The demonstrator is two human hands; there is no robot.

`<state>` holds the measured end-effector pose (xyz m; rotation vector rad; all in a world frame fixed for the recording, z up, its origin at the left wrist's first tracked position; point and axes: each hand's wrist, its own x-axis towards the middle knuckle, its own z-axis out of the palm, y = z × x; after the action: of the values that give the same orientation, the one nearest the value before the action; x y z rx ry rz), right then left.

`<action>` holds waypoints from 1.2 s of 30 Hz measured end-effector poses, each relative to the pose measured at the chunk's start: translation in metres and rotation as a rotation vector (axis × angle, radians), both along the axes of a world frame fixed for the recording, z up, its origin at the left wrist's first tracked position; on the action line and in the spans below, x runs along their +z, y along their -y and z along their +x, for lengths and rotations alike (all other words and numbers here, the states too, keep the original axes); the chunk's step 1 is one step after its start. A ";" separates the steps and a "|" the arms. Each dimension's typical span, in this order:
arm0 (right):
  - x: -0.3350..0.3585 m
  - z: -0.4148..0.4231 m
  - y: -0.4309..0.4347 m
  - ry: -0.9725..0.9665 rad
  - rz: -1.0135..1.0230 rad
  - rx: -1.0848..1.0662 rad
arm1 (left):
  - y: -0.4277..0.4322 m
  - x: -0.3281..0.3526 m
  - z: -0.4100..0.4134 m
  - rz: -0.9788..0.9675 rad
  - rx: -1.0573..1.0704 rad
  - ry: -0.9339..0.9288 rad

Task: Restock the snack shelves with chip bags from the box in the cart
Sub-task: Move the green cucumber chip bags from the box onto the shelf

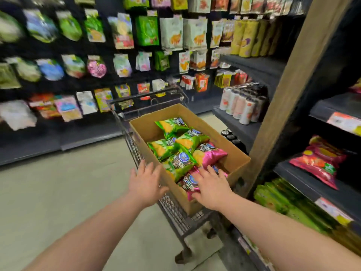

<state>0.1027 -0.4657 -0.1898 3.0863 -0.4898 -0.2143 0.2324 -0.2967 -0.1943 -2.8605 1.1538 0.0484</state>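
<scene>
- Head view, far left: hanging snack packs [74, 65] fill a dark pegboard wall across the aisle, blurred, well apart from the work and seemingly no part of it.
- Left hand [145, 182], fingers spread and holding nothing, hovers at the near left corner of the box [237, 161], over the cart [175, 210] rim; whether it touches cardboard cannot be told. It looks placed to steady the box or join a two-handed scoop.
- The box sits in the cart basket, flaps open, so its load can be reached from above. Green bags [166, 148] lie loosely heaped toward the far and left side; pink bags [210, 156] lie toward the near right.
- Right hand [212, 189], also open and empty, fingers splayed, hangs over the nearest pink bag at the box's near edge, apparently just short of a grasp.
- The cart is parked just beside the right-hand shelves [297, 178], likely to keep each carry short.
- On those shelves, pink bags [317, 161] like those in the box lie on one tier, with bare shelf around them, and green bags [273, 198] stand packed on the tier below — the probable destinations.
- Judged from the still-full box, restocking is at an early stage; the next move calls for closing on a bag gently enough not to crush it.
</scene>
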 end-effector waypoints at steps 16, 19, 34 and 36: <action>-0.030 0.141 0.020 -0.115 0.065 -0.058 | -0.016 -0.004 0.135 0.021 0.066 -0.007; -0.039 0.169 0.044 -0.129 0.105 -0.098 | 0.010 -0.002 0.172 0.060 0.028 -0.005; -0.076 0.198 0.126 -0.159 0.210 -0.326 | 0.152 -0.021 0.258 0.150 -0.218 -0.038; -0.082 0.189 0.131 -0.165 0.248 -0.398 | 0.174 -0.031 0.260 0.162 -0.271 -0.054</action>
<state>0.2919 -0.5962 -0.2715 3.1253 -1.1452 -0.5678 0.4926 -0.4707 -0.2250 -2.5557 1.4632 0.1984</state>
